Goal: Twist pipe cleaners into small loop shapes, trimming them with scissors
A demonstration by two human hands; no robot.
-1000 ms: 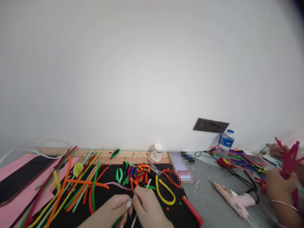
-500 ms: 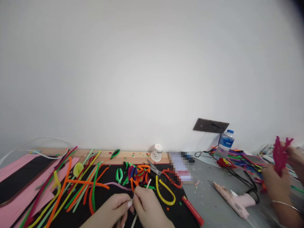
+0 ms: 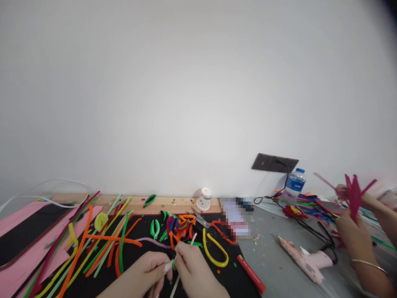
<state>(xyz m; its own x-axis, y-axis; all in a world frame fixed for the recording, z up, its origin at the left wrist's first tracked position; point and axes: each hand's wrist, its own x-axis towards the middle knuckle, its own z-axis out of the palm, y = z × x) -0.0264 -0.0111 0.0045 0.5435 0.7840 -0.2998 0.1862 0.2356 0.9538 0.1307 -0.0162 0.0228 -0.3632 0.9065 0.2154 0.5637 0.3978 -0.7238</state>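
My left hand [image 3: 147,271] and my right hand [image 3: 194,269] meet over the black mat [image 3: 231,281], fingertips pinched together. A tiny green bit shows at the left thumb tip; what the fingers hold is mostly hidden. A pale thin stem [image 3: 175,286] runs under my right hand and comes out above its knuckles; I cannot tell whether it is gripped. Just beyond the fingertips lies a heap of bent orange, purple and green pipe cleaners [image 3: 185,227]. Red-handled scissors [image 3: 203,221] rest beside the heap, near a bent yellow pipe cleaner [image 3: 214,258].
Long pipe cleaners [image 3: 108,238] spread across the left. An upturned paper cup [image 3: 204,199] stands near the wall. Rightward are a red-handled tool [image 3: 251,274], a pink glue gun [image 3: 305,260] with its cord and a water bottle [image 3: 292,188]. Another person's hands [image 3: 353,231] hold magenta pipe cleaners [image 3: 354,196].
My left hand has shifted slightly left, and green now shows at its thumb tip. The other person's hands have moved left, with the magenta strands fanned out.
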